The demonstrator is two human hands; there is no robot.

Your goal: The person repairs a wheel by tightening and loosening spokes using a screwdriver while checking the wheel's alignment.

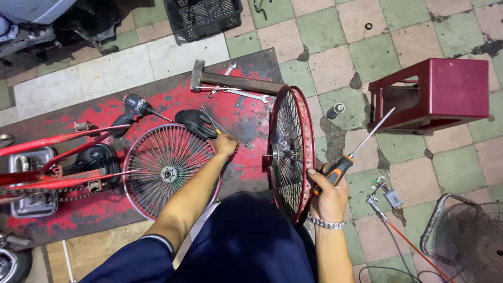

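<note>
A red-rimmed wheel (pixel 290 152) is stood upright on a worn red mat (pixel 105 112), steadied at the rim by the right hand (pixel 329 194) – which is also clamped round a screwdriver (pixel 356 149). The left hand (pixel 226 143) is pinched on loose spokes (pixel 212 121) beside a flat wheel (pixel 167 170) – fingers together. A hammer (pixel 236 81), drill (pixel 133 107) and glove (pixel 195 122) are scattered on the mat. Cracked pink-and-green tiles (pixel 377 52) are seen all round, with a maroon stool (pixel 432 94) tipped over.
</note>
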